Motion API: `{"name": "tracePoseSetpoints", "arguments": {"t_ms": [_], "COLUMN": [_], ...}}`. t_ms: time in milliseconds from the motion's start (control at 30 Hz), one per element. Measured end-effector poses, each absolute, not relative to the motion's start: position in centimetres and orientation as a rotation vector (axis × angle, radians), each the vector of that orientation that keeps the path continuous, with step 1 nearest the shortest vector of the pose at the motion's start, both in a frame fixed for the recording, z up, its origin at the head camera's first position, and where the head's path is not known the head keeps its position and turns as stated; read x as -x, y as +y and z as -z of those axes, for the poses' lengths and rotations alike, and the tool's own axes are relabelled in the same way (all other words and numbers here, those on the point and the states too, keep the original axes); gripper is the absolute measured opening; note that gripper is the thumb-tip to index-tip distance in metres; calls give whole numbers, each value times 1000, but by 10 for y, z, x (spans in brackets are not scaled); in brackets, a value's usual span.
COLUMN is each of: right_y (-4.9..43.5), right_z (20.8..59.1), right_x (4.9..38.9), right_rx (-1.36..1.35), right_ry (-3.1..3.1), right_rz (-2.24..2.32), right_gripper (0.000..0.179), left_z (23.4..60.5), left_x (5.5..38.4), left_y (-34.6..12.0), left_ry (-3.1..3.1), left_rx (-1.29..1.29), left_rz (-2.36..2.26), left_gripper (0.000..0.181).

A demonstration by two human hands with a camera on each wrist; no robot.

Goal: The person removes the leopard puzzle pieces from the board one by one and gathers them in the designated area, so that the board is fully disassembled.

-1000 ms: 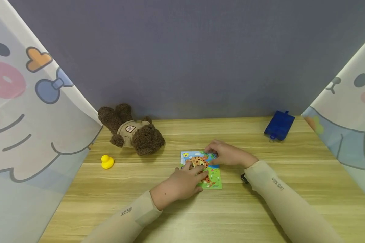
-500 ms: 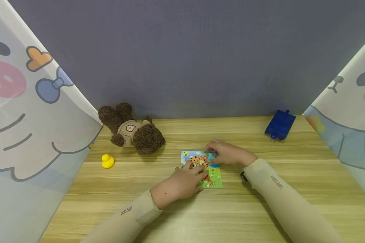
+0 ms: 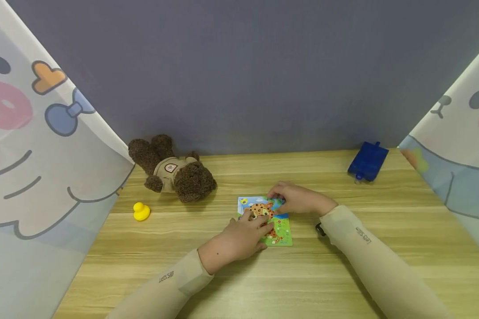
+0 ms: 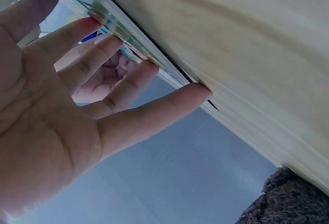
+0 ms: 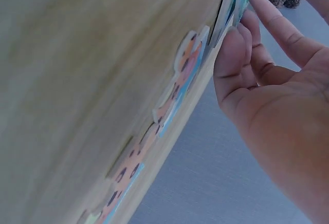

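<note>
A small jigsaw puzzle (image 3: 284, 235) with a spotted leopard on a green and blue scene lies flat on the table. Across its left and middle part my left hand (image 3: 239, 237) rests with fingers spread; the left wrist view shows fingertips on the puzzle's face and one at its edge (image 4: 169, 67). My right hand (image 3: 303, 199) has curled fingers and thumb at the far right corner, pinching the puzzle there. Part of that corner is hidden under the fingers. In the right wrist view, spotted orange jigsaw pieces (image 5: 180, 80) with blue edges lie on the table near this hand.
A brown teddy bear (image 3: 193, 181) in a beige shirt lies at the back left, with a yellow rubber duck (image 3: 141, 212) in front of it. At the back right is a blue pouch (image 3: 368, 161). A grey wall (image 3: 239, 79) closes off the back.
Both hands stay in place on the puzzle, with hardly any visible movement. The head view has shifted slightly.
</note>
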State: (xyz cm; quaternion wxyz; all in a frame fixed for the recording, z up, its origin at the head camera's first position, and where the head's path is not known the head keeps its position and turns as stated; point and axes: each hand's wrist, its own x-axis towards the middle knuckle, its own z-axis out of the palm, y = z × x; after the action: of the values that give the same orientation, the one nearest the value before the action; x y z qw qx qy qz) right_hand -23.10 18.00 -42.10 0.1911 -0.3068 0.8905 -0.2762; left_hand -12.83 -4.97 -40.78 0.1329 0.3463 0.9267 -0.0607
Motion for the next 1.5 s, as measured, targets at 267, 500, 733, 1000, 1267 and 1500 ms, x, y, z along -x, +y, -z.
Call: {"name": "tracePoseSetpoints", "arguments": {"t_ms": [267,500,733,1000,1267,1500], "right_y": [181,184,188,188,190,193], "right_z": [417,417,417,415,417,418], "right_x": [227,224,225,226,223,222], "right_rx": [900,1000,1061,1007,972,849], "right_ry": [2529,2516,2537,2496,2482,2493], "right_rz": [801,855,838,897,876,962], "right_gripper": [40,31,23,25,29,34], "left_z": [406,407,411,412,411,412], "left_x": [128,128,128,129,128,127], "left_y": [-49,-49,-49,-48,-47,-48], "left_ry": [2686,2680,2695,2700,2696,2695], "left_rx": [-996,-982,-996,-996,-1005,-994], "left_rz": [193,170,198,201,200,200], "left_gripper": [61,62,61,61,60,61]}}
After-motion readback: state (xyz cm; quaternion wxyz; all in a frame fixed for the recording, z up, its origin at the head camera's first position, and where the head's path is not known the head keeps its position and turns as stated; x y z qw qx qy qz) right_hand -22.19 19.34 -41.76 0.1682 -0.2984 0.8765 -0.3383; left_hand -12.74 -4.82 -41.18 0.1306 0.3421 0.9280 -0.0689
